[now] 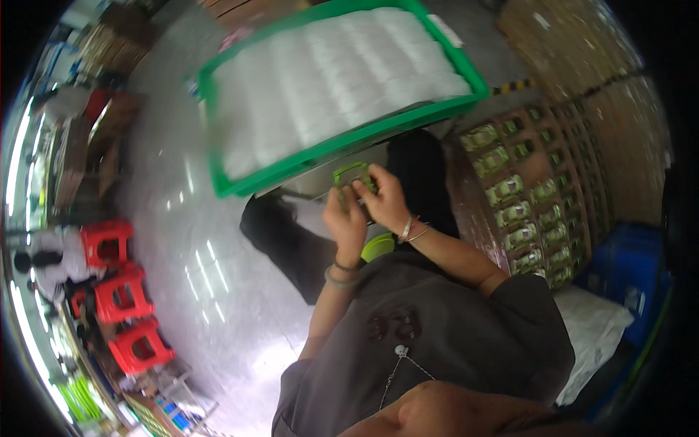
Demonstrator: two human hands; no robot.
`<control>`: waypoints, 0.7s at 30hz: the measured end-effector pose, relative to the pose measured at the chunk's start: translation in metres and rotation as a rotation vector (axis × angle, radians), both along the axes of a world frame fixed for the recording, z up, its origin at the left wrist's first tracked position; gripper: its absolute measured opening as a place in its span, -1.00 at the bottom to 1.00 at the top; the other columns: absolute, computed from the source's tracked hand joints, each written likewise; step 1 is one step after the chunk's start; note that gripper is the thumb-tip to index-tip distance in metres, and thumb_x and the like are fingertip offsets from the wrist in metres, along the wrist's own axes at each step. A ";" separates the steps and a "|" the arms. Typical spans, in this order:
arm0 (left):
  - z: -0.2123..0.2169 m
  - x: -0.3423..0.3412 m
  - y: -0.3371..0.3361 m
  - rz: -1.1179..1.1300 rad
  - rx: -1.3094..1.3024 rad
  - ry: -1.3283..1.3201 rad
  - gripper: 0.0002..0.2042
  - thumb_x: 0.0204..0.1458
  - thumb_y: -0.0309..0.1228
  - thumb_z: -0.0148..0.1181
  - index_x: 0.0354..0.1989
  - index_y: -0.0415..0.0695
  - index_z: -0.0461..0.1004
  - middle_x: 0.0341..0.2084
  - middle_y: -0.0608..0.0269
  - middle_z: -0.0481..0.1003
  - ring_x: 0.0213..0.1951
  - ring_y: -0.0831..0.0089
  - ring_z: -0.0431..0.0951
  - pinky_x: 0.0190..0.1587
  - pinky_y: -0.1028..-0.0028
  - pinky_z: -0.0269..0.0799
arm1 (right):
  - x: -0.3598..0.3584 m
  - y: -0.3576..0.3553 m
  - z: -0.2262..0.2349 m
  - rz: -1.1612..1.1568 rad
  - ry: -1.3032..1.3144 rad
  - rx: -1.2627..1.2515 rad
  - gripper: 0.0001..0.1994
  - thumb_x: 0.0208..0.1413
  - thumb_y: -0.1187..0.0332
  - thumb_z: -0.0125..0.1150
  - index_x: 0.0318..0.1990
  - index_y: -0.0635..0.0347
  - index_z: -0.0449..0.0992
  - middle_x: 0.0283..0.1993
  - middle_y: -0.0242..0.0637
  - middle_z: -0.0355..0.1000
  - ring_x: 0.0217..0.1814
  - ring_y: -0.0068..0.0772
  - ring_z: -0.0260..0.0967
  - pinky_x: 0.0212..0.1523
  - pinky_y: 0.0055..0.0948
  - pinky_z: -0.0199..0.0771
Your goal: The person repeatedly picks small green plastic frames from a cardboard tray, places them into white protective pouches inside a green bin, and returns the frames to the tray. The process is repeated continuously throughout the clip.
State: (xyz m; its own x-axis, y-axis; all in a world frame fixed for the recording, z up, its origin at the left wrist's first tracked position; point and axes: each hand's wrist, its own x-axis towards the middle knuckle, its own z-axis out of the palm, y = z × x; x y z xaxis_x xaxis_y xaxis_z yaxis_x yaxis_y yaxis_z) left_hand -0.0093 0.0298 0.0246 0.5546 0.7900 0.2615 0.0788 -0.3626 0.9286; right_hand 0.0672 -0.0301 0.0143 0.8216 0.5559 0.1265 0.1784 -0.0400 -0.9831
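Observation:
Both my hands meet in the middle of the view on a small olive-green frame-shaped piece (350, 175). My left hand (344, 220) grips its lower left side, with bracelets on the wrist. My right hand (383, 199) pinches its right side from above, also with thin bangles at the wrist. Just beyond the hands stands a large green crate (218, 138) filled with rows of white, translucent pieces. A lime-green object (378, 247) shows under my wrists.
A brown cardboard tray (477, 211) with several green-and-white items in cells lies at the right. A blue crate (628, 271) and a white bag (598, 328) sit further right. Three red stools (120, 295) and a person in white (54, 255) are at the left on the shiny floor.

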 end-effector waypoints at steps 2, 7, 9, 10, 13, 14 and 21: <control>-0.011 0.003 -0.002 -0.023 -0.029 0.009 -0.83 0.16 -0.45 0.00 -0.42 -0.29 0.38 -0.65 0.02 0.42 -0.59 0.37 0.46 -0.53 0.34 0.30 | 0.003 -0.009 0.011 -0.028 -0.028 -0.110 -0.82 -0.01 0.40 0.24 -0.41 0.33 0.38 -0.52 -0.07 0.36 -0.55 -0.22 0.30 -0.52 -0.31 0.27; 0.000 0.014 -0.029 -0.309 -0.185 0.118 -0.79 0.13 -0.47 0.04 -0.10 -0.32 0.39 -0.35 0.09 0.49 -0.29 0.42 0.52 -0.36 0.48 0.43 | 0.035 -0.063 -0.015 -0.158 0.063 -0.073 -0.78 0.01 0.39 0.26 -0.27 0.35 0.43 -0.47 -0.25 0.41 -0.49 -0.46 0.34 -0.42 -0.45 0.35; 0.001 0.005 -0.029 -0.455 -0.255 0.119 -0.66 0.14 -0.48 0.06 0.09 -0.29 0.31 -0.13 0.11 0.43 -0.14 0.45 0.46 -0.27 0.52 0.44 | 0.063 -0.113 -0.022 -0.287 0.184 -0.122 -0.76 0.02 0.39 0.26 -0.21 0.34 0.43 -0.42 -0.37 0.43 -0.46 -0.58 0.33 -0.40 -0.52 0.37; -0.001 0.000 -0.025 -0.441 -0.283 0.151 -0.67 0.13 -0.47 0.07 0.08 -0.29 0.32 -0.14 0.12 0.43 -0.15 0.46 0.46 -0.27 0.52 0.44 | 0.083 -0.144 -0.031 -0.372 0.301 -0.134 -0.73 0.02 0.38 0.27 -0.16 0.33 0.44 -0.40 -0.39 0.44 -0.45 -0.58 0.35 -0.37 -0.53 0.39; -0.021 -0.012 -0.007 -0.394 -0.339 0.199 -0.71 0.13 -0.44 0.09 0.00 -0.29 0.38 -0.17 0.17 0.46 -0.22 0.49 0.47 -0.29 0.55 0.43 | 0.146 -0.258 -0.088 -0.769 0.093 -0.357 -0.62 -0.03 0.29 0.28 -0.07 0.30 0.46 -0.30 -0.25 0.47 -0.29 -0.47 0.40 -0.28 -0.44 0.41; -0.026 -0.016 -0.002 -0.359 -0.343 0.232 -0.75 0.15 -0.44 0.06 -0.05 -0.29 0.41 -0.19 0.17 0.48 -0.25 0.47 0.50 -0.30 0.54 0.44 | 0.168 -0.288 -0.095 -0.864 0.017 -0.522 -0.60 -0.05 0.30 0.27 -0.06 0.32 0.47 -0.29 -0.24 0.48 -0.31 -0.43 0.41 -0.27 -0.41 0.41; -0.030 -0.021 0.002 -0.329 -0.363 0.223 -0.78 0.15 -0.41 0.05 -0.12 -0.29 0.45 -0.24 0.17 0.50 -0.25 0.42 0.53 -0.32 0.51 0.47 | 0.273 -0.396 -0.129 -0.800 0.504 -1.056 -0.61 -0.01 0.13 0.27 -0.16 0.29 0.53 -0.22 -0.04 0.50 -0.20 -0.14 0.48 -0.21 -0.21 0.48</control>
State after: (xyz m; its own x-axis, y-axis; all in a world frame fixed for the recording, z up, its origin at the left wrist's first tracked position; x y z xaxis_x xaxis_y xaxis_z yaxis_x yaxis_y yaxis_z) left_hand -0.0303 0.0316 -0.0056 0.7991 0.5827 -0.1484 0.2247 -0.0606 0.9725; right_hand 0.3405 -0.4262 -0.1148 0.7868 -0.4264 -0.4463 -0.5978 -0.7065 -0.3788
